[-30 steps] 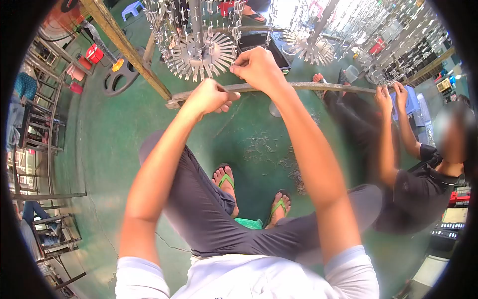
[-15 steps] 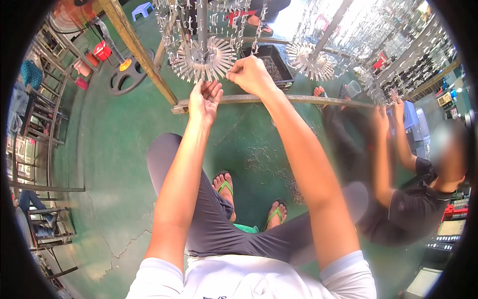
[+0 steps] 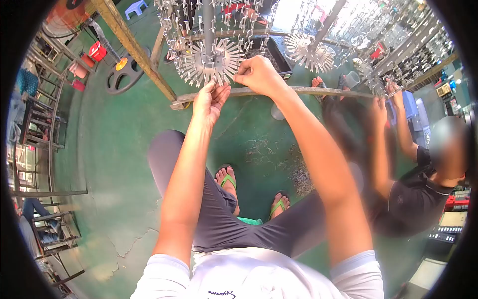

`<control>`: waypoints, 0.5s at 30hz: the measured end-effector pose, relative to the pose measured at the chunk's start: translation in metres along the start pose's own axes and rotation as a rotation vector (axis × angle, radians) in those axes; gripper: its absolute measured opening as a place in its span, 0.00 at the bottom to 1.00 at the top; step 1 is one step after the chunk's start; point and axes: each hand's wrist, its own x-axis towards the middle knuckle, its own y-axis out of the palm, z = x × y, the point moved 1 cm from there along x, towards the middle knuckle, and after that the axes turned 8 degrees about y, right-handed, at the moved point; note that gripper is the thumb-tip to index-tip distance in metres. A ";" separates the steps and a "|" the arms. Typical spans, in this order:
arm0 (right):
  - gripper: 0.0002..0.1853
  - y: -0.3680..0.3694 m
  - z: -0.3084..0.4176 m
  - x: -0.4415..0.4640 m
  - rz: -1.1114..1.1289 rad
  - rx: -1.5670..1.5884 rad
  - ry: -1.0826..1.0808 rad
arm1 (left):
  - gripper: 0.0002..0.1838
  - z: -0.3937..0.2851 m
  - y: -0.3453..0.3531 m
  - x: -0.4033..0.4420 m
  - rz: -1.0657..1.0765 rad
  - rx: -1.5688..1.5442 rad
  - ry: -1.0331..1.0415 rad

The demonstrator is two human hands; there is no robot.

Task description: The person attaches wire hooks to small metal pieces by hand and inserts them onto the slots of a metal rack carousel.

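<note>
A round metal rack [image 3: 215, 64] with flat prongs radiating from its hub stands in front of me, around an upright rod. My left hand [image 3: 211, 103] is palm up under the rack's near rim, thumb and forefinger closed at the prong tips, other fingers loosely curled. To its right, my right hand [image 3: 261, 77] is back side up, with thumb and forefinger pinched beside the rim. Whatever either hand holds is too small or hidden to name. Strands of small metal pieces [image 3: 171, 32] hang around the rod above the rack.
A wooden bar [image 3: 308, 89] crosses below the racks, joined to a slanted post [image 3: 134, 47]. Behind it sits a black crate [image 3: 279, 55]. A second pronged rack [image 3: 311, 52] stands right; a co-worker [image 3: 418, 199] reaches toward another. Small scraps [image 3: 301, 179] litter the green floor.
My view has shifted slightly, with the rack now a little lower and further right. My left thumb and forefinger have closed together at the rim. My right hand stays pinched beside it.
</note>
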 end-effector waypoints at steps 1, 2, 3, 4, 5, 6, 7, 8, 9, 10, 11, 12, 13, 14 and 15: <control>0.13 -0.002 0.001 -0.003 -0.002 -0.007 0.014 | 0.14 0.000 0.001 -0.001 0.011 0.010 0.004; 0.13 -0.004 0.004 -0.005 -0.003 -0.016 0.028 | 0.14 -0.001 0.001 -0.003 0.022 0.017 0.008; 0.13 -0.005 0.007 -0.007 -0.004 -0.026 0.039 | 0.13 -0.001 0.002 -0.004 0.034 0.023 0.013; 0.12 -0.004 0.005 -0.006 -0.001 -0.012 0.027 | 0.13 -0.001 0.003 -0.004 0.037 0.019 0.015; 0.12 -0.002 0.003 -0.005 0.004 0.002 0.015 | 0.13 -0.001 0.003 -0.005 0.039 0.015 0.016; 0.13 0.000 0.002 -0.004 0.011 0.018 0.003 | 0.13 0.000 0.002 -0.006 0.038 0.011 0.018; 0.13 0.003 0.000 -0.003 0.012 0.028 -0.004 | 0.13 0.000 0.001 -0.006 0.038 0.008 0.020; 0.13 0.005 -0.001 -0.003 0.013 0.039 -0.011 | 0.13 0.001 0.000 -0.006 0.038 0.005 0.023; 0.13 0.006 -0.002 -0.001 0.015 0.049 -0.019 | 0.13 0.001 0.000 -0.005 0.038 0.001 0.026; 0.13 0.006 -0.002 -0.001 0.012 0.031 -0.026 | 0.13 0.002 -0.002 -0.004 0.043 -0.006 0.033; 0.13 0.007 -0.002 -0.001 0.009 0.012 -0.033 | 0.12 0.004 -0.003 -0.003 0.048 -0.013 0.040; 0.14 0.007 -0.002 0.000 0.006 -0.006 -0.040 | 0.12 0.005 -0.005 -0.001 0.053 -0.021 0.047; 0.14 0.008 -0.004 0.002 -0.005 0.002 -0.062 | 0.11 0.004 -0.006 -0.001 0.054 -0.005 0.049; 0.14 0.011 -0.006 0.002 -0.016 0.009 -0.083 | 0.11 0.004 -0.008 0.000 0.056 0.011 0.051; 0.13 0.012 -0.009 0.002 -0.027 0.013 -0.102 | 0.10 0.005 -0.009 0.000 0.058 0.025 0.050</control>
